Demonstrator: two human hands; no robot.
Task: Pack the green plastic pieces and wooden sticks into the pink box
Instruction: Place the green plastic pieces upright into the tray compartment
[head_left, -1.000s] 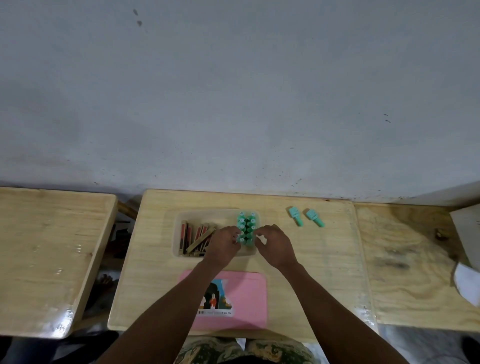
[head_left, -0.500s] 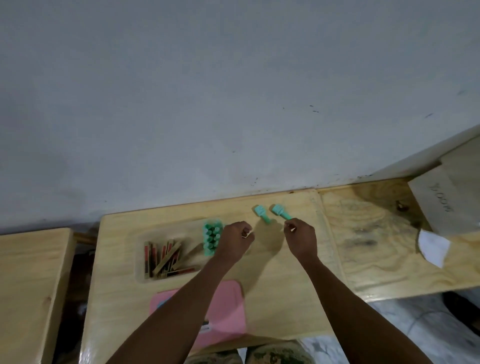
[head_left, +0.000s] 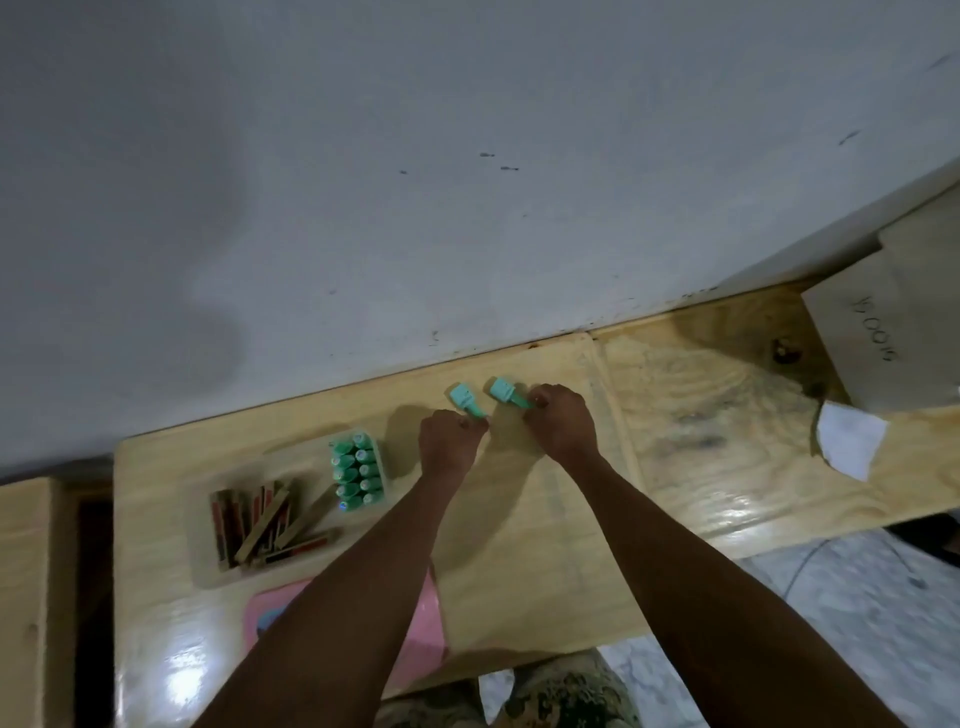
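Two loose green plastic pieces lie near the table's far edge, a left one (head_left: 462, 397) and a right one (head_left: 505, 391). My left hand (head_left: 449, 441) pinches the stem of the left piece, and my right hand (head_left: 561, 423) pinches the stem of the right piece. Both pieces still rest on the wood. To the left, a clear tray (head_left: 205, 566) holds a block of packed green pieces (head_left: 356, 475) and a loose pile of wooden sticks (head_left: 260, 525). The pink box (head_left: 428, 623) lies flat at the near edge, mostly hidden under my left forearm.
A grey wall rises directly behind the table. On the adjoining table (head_left: 727, 415) to the right stand a cardboard box (head_left: 883, 332) and a white paper (head_left: 849, 439). Another wooden table (head_left: 26, 597) sits to the left across a gap.
Both hands have left the tray and moved right and back to the two loose green pieces, closing on their stems. The view has swung to the right.
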